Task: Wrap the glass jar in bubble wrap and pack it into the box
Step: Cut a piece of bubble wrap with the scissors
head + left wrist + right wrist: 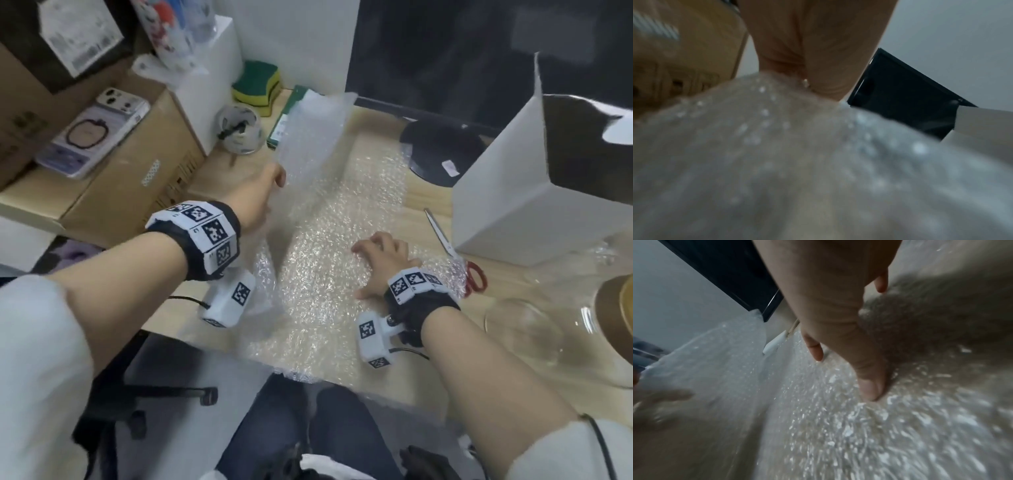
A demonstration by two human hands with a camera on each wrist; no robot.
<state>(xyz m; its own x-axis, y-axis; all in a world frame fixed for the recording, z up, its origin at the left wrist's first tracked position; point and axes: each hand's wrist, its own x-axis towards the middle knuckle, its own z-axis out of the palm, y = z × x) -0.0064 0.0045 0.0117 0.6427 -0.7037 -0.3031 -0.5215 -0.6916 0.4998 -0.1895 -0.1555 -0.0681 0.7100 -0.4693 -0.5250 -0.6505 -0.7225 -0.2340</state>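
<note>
A sheet of bubble wrap (329, 274) lies spread on the wooden desk (222, 174). My left hand (265, 197) grips its left edge and holds a flap (311, 137) raised off the desk. In the left wrist view the wrap (818, 162) hides the fingers of that hand (813, 48). My right hand (378, 260) rests on the right part of the sheet with fingers spread, thumb (869, 386) pressing into the bubbles (859, 443). The clear glass jar (534, 332) with a tan lid (616, 318) lies at the desk's right edge. The open white box (507, 205) stands behind it.
Red-handled scissors (445, 240) lie between the wrap and the white box. A black monitor base (438, 150) sits behind the sheet. At the back left are sponges (257, 85), a small round pot (239, 132) and cardboard boxes (130, 178). My knees are below the desk's front edge.
</note>
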